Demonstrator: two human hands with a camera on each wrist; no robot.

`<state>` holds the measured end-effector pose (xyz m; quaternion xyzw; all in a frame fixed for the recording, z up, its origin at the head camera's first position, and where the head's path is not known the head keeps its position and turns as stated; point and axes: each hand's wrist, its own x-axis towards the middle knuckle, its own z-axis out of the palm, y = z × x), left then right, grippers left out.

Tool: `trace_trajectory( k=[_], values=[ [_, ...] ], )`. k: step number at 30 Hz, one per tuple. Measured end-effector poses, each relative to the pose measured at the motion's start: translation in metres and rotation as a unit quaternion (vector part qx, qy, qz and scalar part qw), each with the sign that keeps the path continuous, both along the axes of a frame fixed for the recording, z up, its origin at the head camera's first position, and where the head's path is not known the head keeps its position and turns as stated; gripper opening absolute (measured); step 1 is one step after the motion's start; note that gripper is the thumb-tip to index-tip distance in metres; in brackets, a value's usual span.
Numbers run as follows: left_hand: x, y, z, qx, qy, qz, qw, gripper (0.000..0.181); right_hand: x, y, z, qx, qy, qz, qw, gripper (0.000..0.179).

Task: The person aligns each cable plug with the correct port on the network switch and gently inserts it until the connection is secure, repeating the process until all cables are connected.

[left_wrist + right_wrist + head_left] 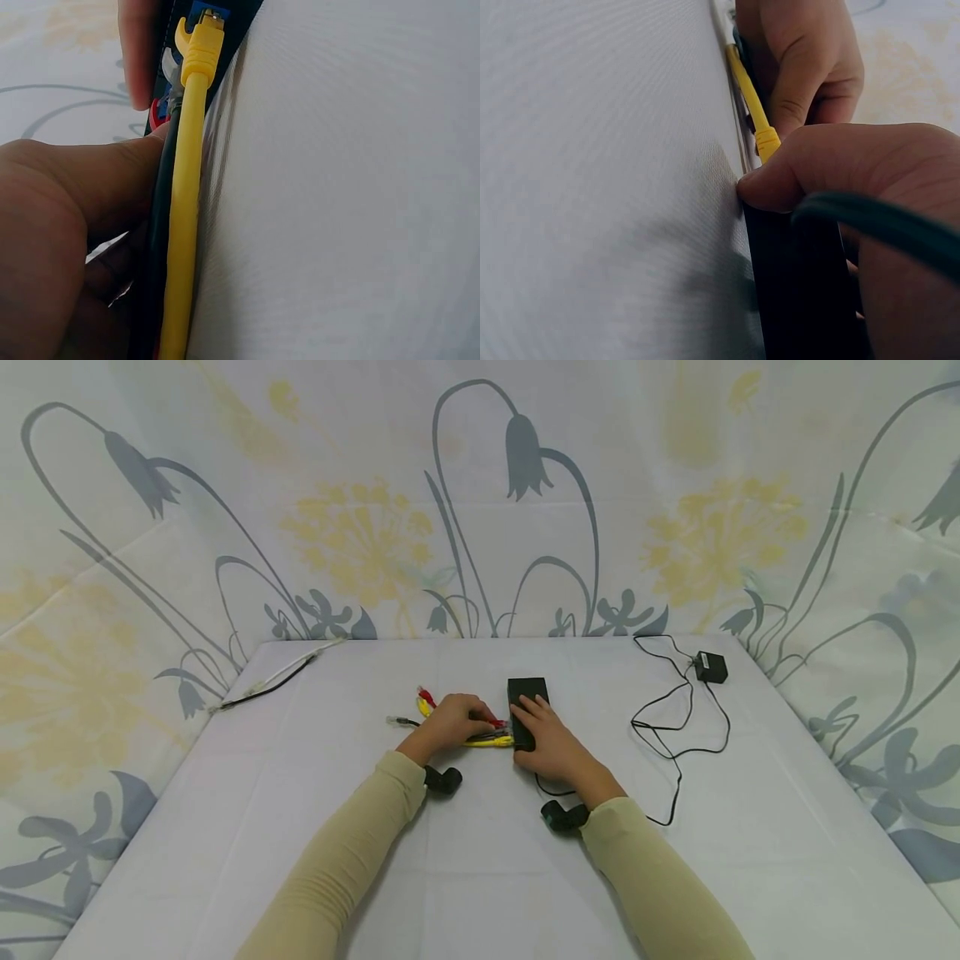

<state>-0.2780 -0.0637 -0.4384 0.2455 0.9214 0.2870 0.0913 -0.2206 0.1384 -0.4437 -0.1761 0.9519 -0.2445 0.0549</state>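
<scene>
A black network switch [529, 687] lies near the middle of the table, its port side facing left. My right hand [553, 747] grips it, thumb along the near edge and fingers over the top. A yellow Ethernet cable [187, 150] has its plug seated in the end port. Beside it runs a black Ethernet cable [166, 165] with a grey-booted plug at the ports. Just beyond, my left hand [450, 722] pinches a red Ethernet cable close behind its red plug [156, 114], right at the switch. The left fingers partly hide the cables.
Loose cable ends, with a red plug [425, 695] and a clear plug [393, 720], lie left of my left hand. A black power adapter [711, 667] with a tangled thin cord [667, 727] sits at the back right. Black and white cables [262, 692] lie at the far left edge.
</scene>
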Motion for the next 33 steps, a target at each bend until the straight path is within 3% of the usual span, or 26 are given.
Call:
trace_trajectory(
  k=[18,27,33],
  values=[
    [-0.0064,-0.0001,-0.0013,-0.018,-0.002,-0.019,0.9997,0.014,0.0008,0.0014,0.0015,-0.005,0.000,0.001,1.0000,0.075],
    [-0.0019,0.0026,0.0041,-0.054,0.028,-0.047,0.9970,0.015,-0.0008,0.0038,0.0004,-0.020,-0.002,0.008,0.9998,0.075],
    [-0.0002,0.0029,0.0054,-0.057,0.044,-0.049,0.9962,0.017,-0.0016,0.0050,0.0016,-0.024,-0.006,0.009,0.9996,0.074]
  ],
)
